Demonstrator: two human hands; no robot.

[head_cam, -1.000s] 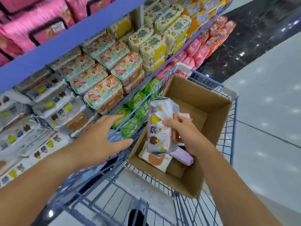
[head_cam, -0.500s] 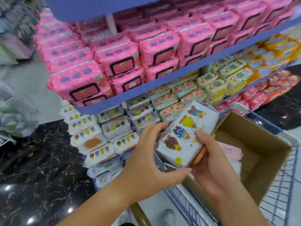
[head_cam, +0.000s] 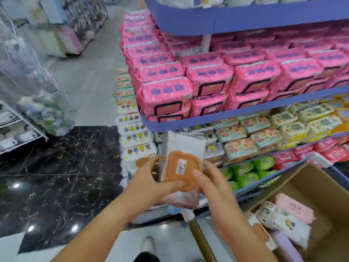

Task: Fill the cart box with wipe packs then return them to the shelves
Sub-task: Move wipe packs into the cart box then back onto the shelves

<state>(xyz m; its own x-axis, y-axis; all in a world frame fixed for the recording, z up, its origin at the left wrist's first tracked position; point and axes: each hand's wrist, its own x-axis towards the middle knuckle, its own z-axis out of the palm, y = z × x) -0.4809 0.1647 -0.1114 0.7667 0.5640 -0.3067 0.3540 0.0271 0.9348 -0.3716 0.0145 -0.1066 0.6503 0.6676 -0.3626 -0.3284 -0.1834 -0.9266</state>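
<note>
From the head camera, both hands hold one white wipe pack (head_cam: 184,146) upright in front of the shelves, above the corner of the cart. Its orange lid (head_cam: 171,167), with a small price sticker (head_cam: 181,167), faces the camera. The left hand (head_cam: 151,179) grips the pack's left edge, thumb laid across the lower front and fingers curled behind. The right hand (head_cam: 213,184) grips the right edge the same way, its thumb on the lid.

At lower right sits the cardboard box (head_cam: 306,176) in the cart; inside lie a white printed pack (head_cam: 283,222) and a pale pink pack (head_cam: 294,207), touching each other. The cart's brown handle (head_cam: 200,237) runs below the hands.

Behind the held pack, the blue shelf (head_cam: 245,110) carries rows of pink packs (head_cam: 209,82). Lower down are white, patterned and yellow packs, and green packs (head_cam: 251,171) lower still, just beside the box. To the left is black marble floor (head_cam: 66,176). A shoe (head_cam: 148,244) shows at the bottom edge.
</note>
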